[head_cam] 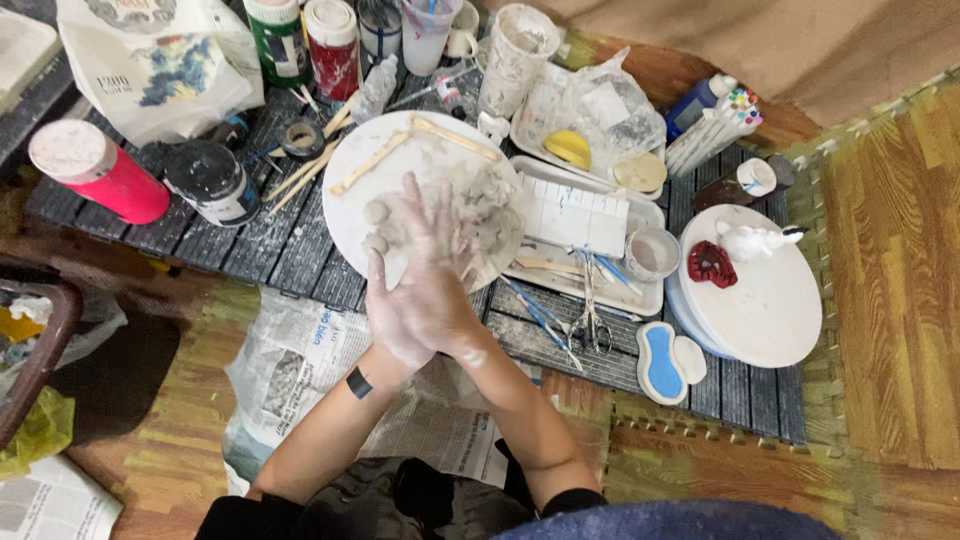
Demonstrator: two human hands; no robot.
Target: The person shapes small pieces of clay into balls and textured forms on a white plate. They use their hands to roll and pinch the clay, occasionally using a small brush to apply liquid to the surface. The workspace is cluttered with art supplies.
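Your two hands are pressed palm to palm over the near edge of the round white board (420,150), both dusted pale with clay. The right hand (432,262) lies on top, fingers spread and pointing away from you toward the board's middle; the left hand (392,318) sits beneath it, closer to your body. Whether a lump is caught between the palms you cannot tell (the upper hand hides the gap).

The grey clay pieces (490,205) lie on the board just beyond and to the right of your fingertips, so the right hand is the nearer one. Two small clay balls (376,212) rest on the board just left of the hands. Wooden sticks (455,138) lie across the board's far side, their long axes running roughly crosswise to your forearms. Scissors (590,320) sit off the board to its right.
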